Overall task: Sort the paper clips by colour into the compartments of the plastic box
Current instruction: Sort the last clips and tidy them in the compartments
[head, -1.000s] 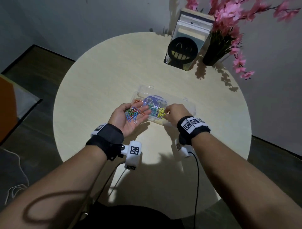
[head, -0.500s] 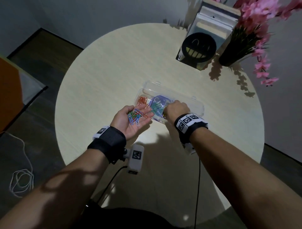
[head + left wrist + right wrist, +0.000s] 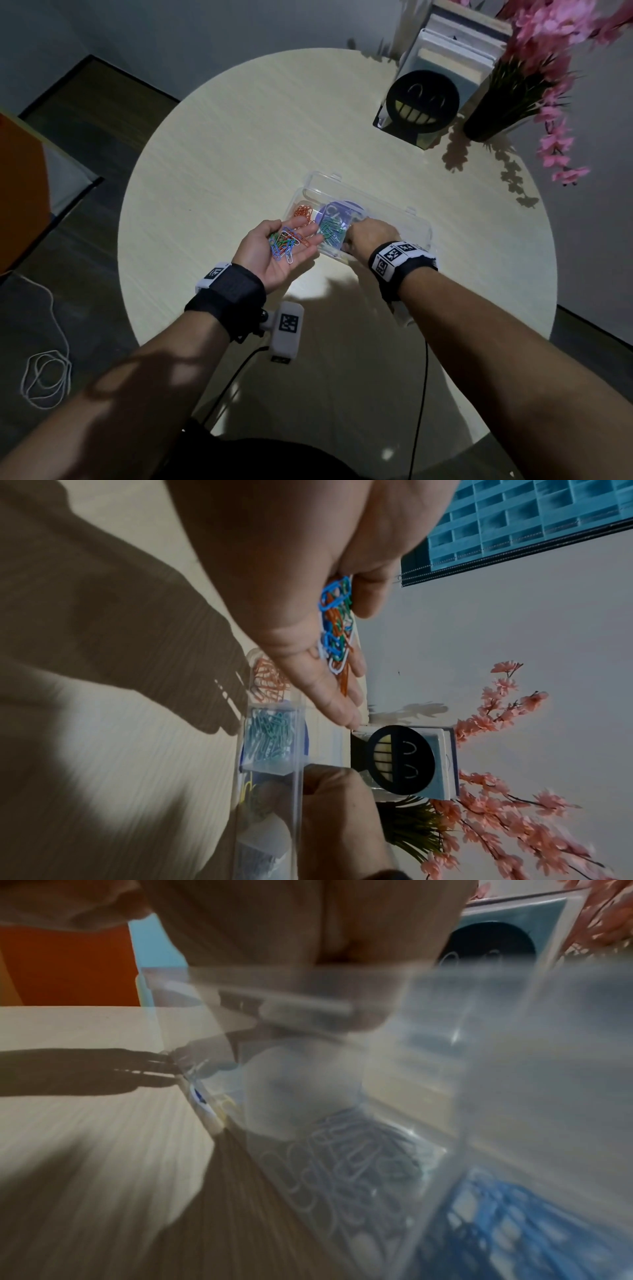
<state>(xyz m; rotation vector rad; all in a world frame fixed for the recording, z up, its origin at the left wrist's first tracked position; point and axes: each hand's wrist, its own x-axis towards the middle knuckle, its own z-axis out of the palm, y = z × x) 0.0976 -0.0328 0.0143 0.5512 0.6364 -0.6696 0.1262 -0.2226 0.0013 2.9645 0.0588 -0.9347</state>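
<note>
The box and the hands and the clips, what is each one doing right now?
Plastic box: lid open, flat on the table.
Left hand: palm up, cupping mixed clips.
Right hand: fingers reach down into the box; any clip there is hidden.
Orange clips: in the left end compartment.
Green clips: in the next compartment.

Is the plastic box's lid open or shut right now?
Open. The plastic box has its clear lid folded back flat on the table, leaving the orange clips and green clips uncovered.
</note>
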